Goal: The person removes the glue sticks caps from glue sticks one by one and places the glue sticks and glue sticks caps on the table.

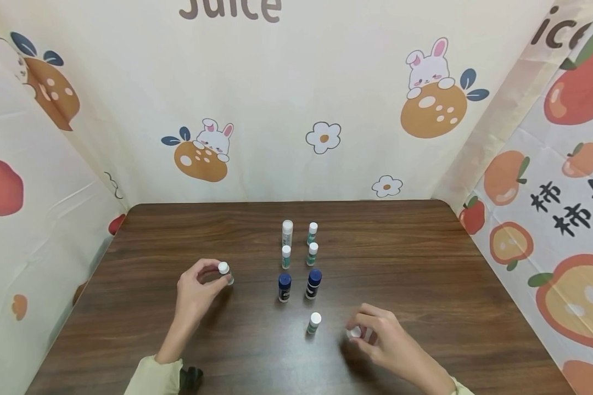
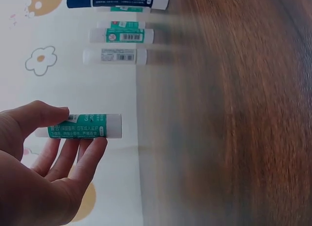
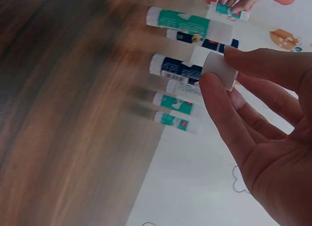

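Note:
My left hand (image 1: 194, 293) pinches a green glue stick (image 2: 85, 127) with a white cap, thumb on one side and fingertips on the other, left of the grouped sticks. The stick is roughly upright. On the right, my right hand (image 1: 382, 340) grips another white-ended glue stick (image 3: 219, 70) between thumb and fingers; its label is hidden. Nearest to that hand stands a green glue stick (image 1: 313, 323). Behind it are two blue-capped glue sticks, one left (image 1: 284, 288) and one right (image 1: 313, 283), upright side by side.
Farther back stand a white-labelled glue stick (image 1: 287, 233) and several green ones, including a left one (image 1: 286, 257) and a right one (image 1: 313, 254), in two columns. The brown wooden table (image 1: 400, 247) meets a printed cloth (image 1: 277, 99) at the back and sides.

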Motion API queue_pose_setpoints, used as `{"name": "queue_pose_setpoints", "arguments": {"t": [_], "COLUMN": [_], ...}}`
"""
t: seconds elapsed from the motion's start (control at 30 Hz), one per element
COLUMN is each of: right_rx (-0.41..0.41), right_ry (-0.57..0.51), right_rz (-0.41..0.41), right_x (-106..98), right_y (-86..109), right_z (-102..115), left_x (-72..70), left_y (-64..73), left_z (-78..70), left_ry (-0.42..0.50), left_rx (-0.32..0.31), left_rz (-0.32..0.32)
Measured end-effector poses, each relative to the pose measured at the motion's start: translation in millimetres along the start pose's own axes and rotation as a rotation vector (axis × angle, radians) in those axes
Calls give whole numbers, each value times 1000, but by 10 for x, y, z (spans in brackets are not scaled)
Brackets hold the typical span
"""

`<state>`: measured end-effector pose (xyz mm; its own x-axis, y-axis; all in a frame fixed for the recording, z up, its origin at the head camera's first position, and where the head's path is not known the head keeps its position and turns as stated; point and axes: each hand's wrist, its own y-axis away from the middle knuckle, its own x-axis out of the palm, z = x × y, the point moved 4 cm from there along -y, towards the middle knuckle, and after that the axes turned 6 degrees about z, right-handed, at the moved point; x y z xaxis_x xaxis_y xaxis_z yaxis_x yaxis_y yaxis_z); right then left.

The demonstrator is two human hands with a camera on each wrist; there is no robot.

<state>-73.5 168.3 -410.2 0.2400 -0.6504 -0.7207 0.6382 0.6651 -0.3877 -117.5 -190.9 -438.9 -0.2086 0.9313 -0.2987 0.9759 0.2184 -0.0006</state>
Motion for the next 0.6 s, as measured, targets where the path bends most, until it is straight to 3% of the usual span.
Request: {"name": "queue_pose_setpoints", "arguments": {"t": [0.27,0.6], "right_rx": [28,85], "right_ry": [19,67], "right_rz": [11,51], "right_x": [34,122], "right_y": [122,306], "right_z": [-128,-243], "left_x": [2,-51], "left_y": [-39,-112], "left_z": [93,203], "left_ry": [-89,-112], "left_rx": [-35,-53], "left_rz": [3,-33]}}
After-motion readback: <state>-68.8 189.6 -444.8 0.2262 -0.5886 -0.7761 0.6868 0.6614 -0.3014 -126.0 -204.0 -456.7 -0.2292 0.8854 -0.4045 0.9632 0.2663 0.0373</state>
